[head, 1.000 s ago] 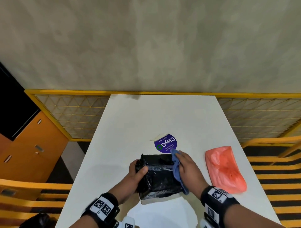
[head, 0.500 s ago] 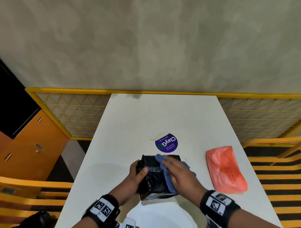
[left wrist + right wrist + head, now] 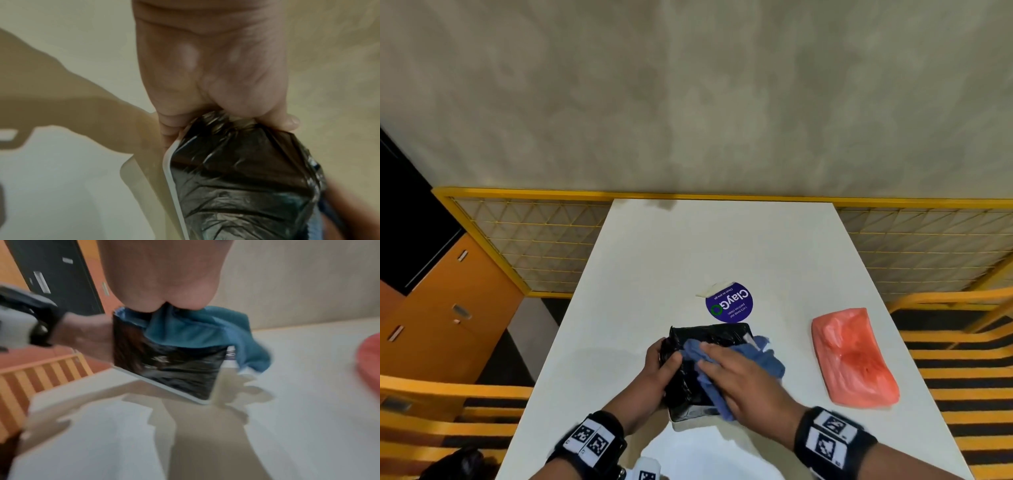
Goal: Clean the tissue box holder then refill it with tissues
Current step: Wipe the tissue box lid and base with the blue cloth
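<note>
A black, plastic-wrapped tissue box holder (image 3: 709,337) with a white rim stands near the front of the white table (image 3: 722,240). My left hand (image 3: 664,359) grips its left end, fingers curled round the side; the left wrist view shows that grip on the holder (image 3: 236,186). My right hand (image 3: 726,368) lies flat on a blue cloth (image 3: 765,356) and presses it onto the holder's top. In the right wrist view the cloth (image 3: 197,331) bunches under my palm and hangs over the holder (image 3: 174,368). A pink pack of tissues (image 3: 854,356) lies to the right.
A round purple sticker (image 3: 729,302) with a bit of tape is stuck on the table just beyond the holder. Yellow mesh railing (image 3: 534,240) runs behind the table. Orange cabinets (image 3: 448,301) stand on the left, and yellow slatted seats flank both sides.
My right hand has swept the blue cloth from the holder's right side leftward across its top. The left hand has kept its grip on the left end.
</note>
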